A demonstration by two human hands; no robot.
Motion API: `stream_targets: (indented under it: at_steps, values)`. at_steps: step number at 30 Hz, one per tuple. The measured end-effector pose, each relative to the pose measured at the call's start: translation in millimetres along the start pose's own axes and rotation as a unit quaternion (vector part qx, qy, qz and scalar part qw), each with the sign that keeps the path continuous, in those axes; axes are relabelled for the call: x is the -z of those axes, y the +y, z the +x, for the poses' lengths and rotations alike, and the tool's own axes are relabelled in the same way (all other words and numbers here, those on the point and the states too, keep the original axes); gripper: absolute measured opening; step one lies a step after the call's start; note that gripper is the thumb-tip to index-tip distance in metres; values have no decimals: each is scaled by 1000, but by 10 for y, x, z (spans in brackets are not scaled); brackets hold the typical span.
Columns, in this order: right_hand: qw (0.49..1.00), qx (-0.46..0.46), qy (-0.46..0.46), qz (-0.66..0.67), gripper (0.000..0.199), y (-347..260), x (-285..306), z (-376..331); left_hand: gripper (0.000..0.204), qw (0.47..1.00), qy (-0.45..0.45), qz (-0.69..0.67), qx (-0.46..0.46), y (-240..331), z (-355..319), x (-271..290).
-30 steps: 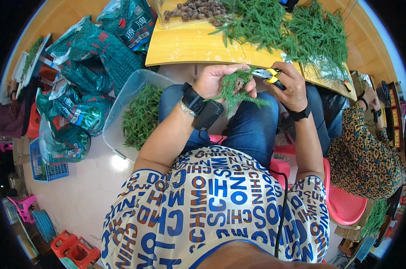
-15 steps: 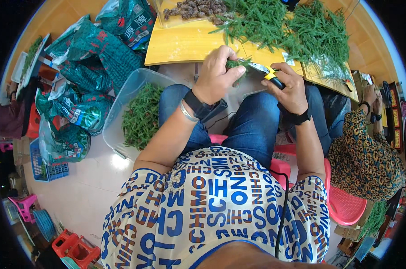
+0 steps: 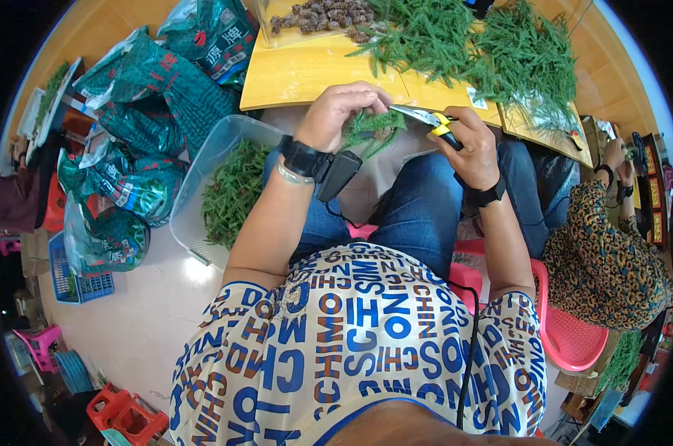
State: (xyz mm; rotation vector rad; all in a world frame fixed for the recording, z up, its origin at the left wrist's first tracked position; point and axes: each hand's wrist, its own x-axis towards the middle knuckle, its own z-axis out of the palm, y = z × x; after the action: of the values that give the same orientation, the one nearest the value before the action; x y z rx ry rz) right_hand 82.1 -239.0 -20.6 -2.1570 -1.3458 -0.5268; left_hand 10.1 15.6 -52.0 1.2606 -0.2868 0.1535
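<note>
Head view, person seated on a pink plastic chair (image 3: 574, 334), both forearms raised over the lap.

Left hand (image 3: 340, 111): fingers curled and closed around a small green sprig bunch (image 3: 374, 126), which was held in the air just below the near edge of the yellow tabletop (image 3: 314, 74), above the knees. A black wristwatch (image 3: 301, 156) and a thin bracelet sat on that wrist; a dark device hung just beside the watch.

Right hand (image 3: 470, 149): closed around the yellow handles of a pair of scissors (image 3: 426, 119). The metal blades pointed left toward the sprig bunch, tips at or touching its right end; whether the blades were parted could not be told. A black band sat on the right wrist.

On the tabletop: a large heap of loose green sprigs (image 3: 492, 44) spread across the far and right parts, and a pile of brown lumps (image 3: 322, 16) at the far left corner.

On the floor to the person's left: a clear plastic bin (image 3: 203, 186) holding more green cuttings, and beyond it several green printed bags (image 3: 143, 97).

At the right edge, another person in a leopard-patterned sleeve (image 3: 604, 260) sat close by, hands apart from the wearer's.
</note>
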Motion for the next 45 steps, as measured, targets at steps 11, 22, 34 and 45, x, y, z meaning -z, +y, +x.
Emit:
stream_targets:
  at_steps: [11,22,34,45]
  values:
    - [998,43,36,-33,22,143,8,90,32,914,-127,-372,98,-318,2,-179]
    - [995,-84,-14,44,23,-125,8,23,17,936,148,311,-78,-92,-18,-259]
    - [987,-130,-31,92,25,-192,21,-11,23,993,115,-14,-22,-21,1,-170]
    - [999,-4,-7,-34,23,-69,105,-23,23,964,-70,-251,58,-196,-15,-62]
